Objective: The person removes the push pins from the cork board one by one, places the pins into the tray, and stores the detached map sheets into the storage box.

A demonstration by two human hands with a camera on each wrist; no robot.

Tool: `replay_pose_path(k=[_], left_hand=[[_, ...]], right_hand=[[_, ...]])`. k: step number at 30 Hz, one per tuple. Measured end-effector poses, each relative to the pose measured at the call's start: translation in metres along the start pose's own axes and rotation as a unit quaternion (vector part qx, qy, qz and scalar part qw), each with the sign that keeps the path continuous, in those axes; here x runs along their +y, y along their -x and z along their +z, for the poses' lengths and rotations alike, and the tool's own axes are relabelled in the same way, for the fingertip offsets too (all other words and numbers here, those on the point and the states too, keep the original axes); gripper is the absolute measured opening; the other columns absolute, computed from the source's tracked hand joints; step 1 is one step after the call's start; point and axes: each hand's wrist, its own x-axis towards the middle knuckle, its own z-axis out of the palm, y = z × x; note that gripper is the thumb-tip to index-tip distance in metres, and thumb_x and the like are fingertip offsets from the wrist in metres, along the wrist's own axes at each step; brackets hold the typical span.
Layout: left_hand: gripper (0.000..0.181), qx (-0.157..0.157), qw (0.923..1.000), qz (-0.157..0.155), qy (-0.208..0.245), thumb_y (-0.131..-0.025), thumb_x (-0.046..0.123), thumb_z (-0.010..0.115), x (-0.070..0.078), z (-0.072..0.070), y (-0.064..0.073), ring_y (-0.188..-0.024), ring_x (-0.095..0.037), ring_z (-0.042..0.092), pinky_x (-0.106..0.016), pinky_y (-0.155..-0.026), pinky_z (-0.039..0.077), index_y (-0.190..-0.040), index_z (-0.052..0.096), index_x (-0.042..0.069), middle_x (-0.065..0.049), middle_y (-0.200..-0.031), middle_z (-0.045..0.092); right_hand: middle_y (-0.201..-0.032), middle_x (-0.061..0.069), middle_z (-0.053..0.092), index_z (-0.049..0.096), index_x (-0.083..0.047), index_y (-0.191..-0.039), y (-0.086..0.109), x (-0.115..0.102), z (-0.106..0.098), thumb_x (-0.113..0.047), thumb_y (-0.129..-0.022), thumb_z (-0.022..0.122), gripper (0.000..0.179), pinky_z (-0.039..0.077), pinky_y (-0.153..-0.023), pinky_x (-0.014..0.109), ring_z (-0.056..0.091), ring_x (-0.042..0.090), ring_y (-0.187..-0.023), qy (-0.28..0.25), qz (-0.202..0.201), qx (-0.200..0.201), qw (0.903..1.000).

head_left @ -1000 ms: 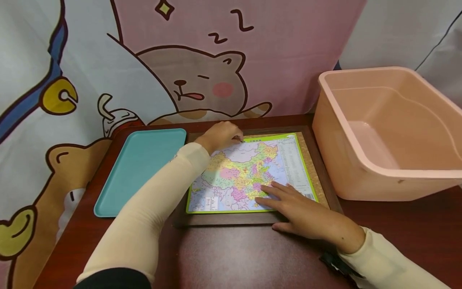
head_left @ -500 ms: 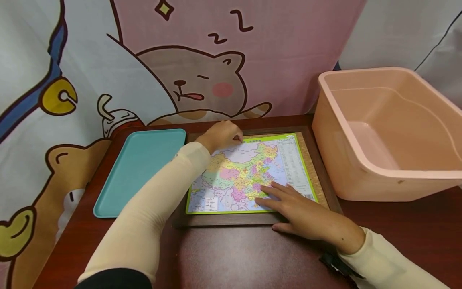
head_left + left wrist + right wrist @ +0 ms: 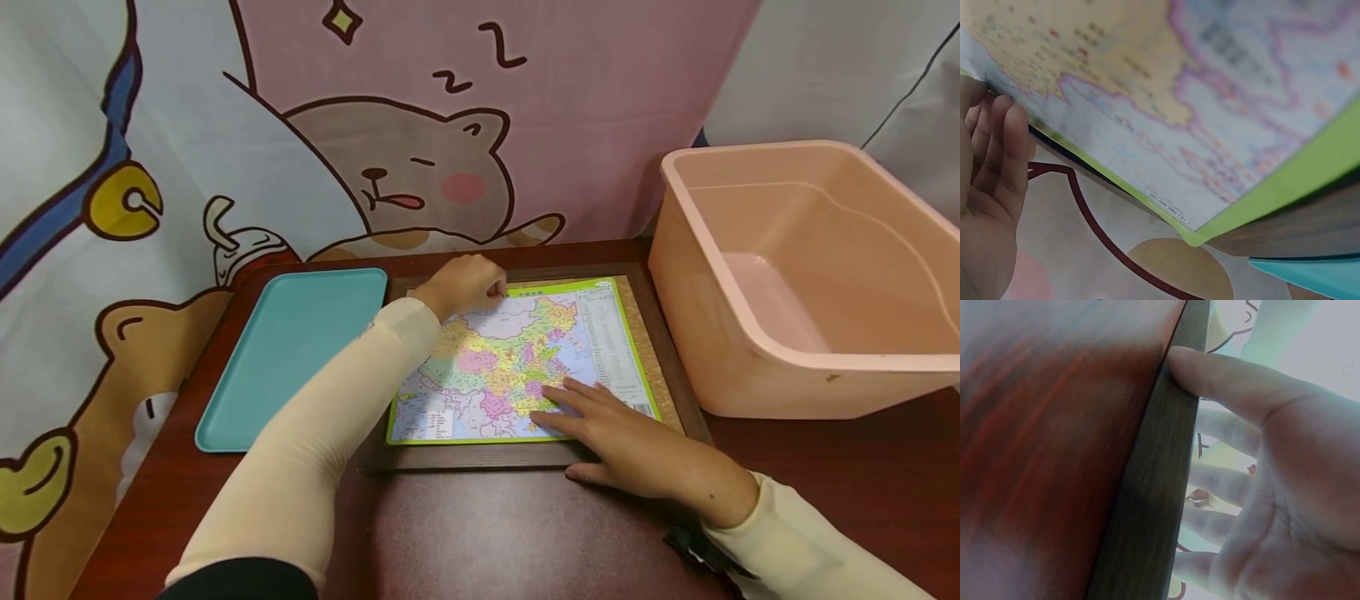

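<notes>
In head view, map sheet (image 3: 517,342) lying flat over cork board (image 3: 649,358) in wooden frame (image 3: 480,456), on the counter (image 3: 480,533); left hand (image 3: 465,283) curled at far edge, right hand (image 3: 622,433) spread across lower right part. Probably light, rather stiff and slippery; best to take by edges. In left wrist view, apparently pinching the sheet's edge. In right wrist view, extended over wooden frame, gripping nothing.

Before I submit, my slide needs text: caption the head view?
Left hand curled at the far edge of a map, right hand spread over its near side, corkboard beneath.
</notes>
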Motion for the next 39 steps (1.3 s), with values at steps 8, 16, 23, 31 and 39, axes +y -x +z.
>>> replay_pose_path(k=[8, 16, 23, 31, 39], left_hand=[[0.008, -0.003, 1.0, -0.005, 0.003, -0.094, 0.016, 0.066, 0.0, 0.002, -0.001, -0.083, -0.014, 0.057, -0.031, -0.083, 0.051, -0.099, 0.071, 0.012, 0.001, -0.095, 0.069], [0.006, -0.007, 0.9999, -0.012, 0.0, -0.094, 0.016, 0.065, -0.002, 0.008, -0.003, -0.08, -0.013, 0.055, -0.029, -0.078, 0.048, -0.097, 0.067, 0.012, 0.001, -0.089, 0.064], [0.003, 0.005, 0.9999, -0.003, 0.011, -0.094, 0.015, 0.064, -0.003, 0.012, -0.002, -0.076, -0.013, 0.052, -0.027, -0.074, 0.044, -0.094, 0.065, 0.012, 0.0, -0.084, 0.062], [0.002, 0.011, 0.9996, -0.006, 0.026, -0.092, 0.013, 0.064, -0.004, 0.012, -0.003, -0.074, -0.012, 0.051, -0.026, -0.072, 0.044, -0.092, 0.065, 0.011, 0.0, -0.082, 0.06], [0.008, 0.023, 0.9942, -0.021, 0.103, -0.095, 0.018, 0.067, -0.007, 0.01, 0.005, -0.079, -0.013, 0.057, -0.028, -0.076, 0.05, -0.1, 0.072, 0.014, 0.002, -0.091, 0.067]], right_hand=[[-0.156, 0.013, 0.041, 0.054, -0.017, -0.144, 0.0, 0.0, 0.0, -0.026, -0.086, 0.08, 0.065, 0.036, -0.106, 0.069, 0.033, 0.045, -0.145, -0.002, -0.001, 0.002, 1.0], [-0.156, 0.014, 0.042, 0.054, -0.016, -0.144, 0.0, 0.001, 0.001, -0.026, -0.086, 0.08, 0.064, 0.037, -0.106, 0.068, 0.034, 0.046, -0.145, -0.001, -0.003, 0.002, 1.0], [-0.156, 0.014, 0.041, 0.053, -0.016, -0.145, 0.0, 0.0, 0.0, -0.026, -0.086, 0.08, 0.065, 0.038, -0.105, 0.069, 0.033, 0.046, -0.145, -0.004, 0.003, -0.004, 1.0], [-0.156, 0.014, 0.042, 0.054, -0.016, -0.145, 0.0, 0.001, 0.001, -0.026, -0.086, 0.08, 0.066, 0.038, -0.105, 0.069, 0.034, 0.046, -0.145, -0.003, 0.002, -0.003, 1.0], [-0.156, 0.014, 0.041, 0.053, -0.017, -0.145, 0.0, 0.001, -0.001, -0.026, -0.086, 0.08, 0.065, 0.037, -0.105, 0.069, 0.033, 0.046, -0.145, -0.003, 0.003, -0.006, 1.0]])
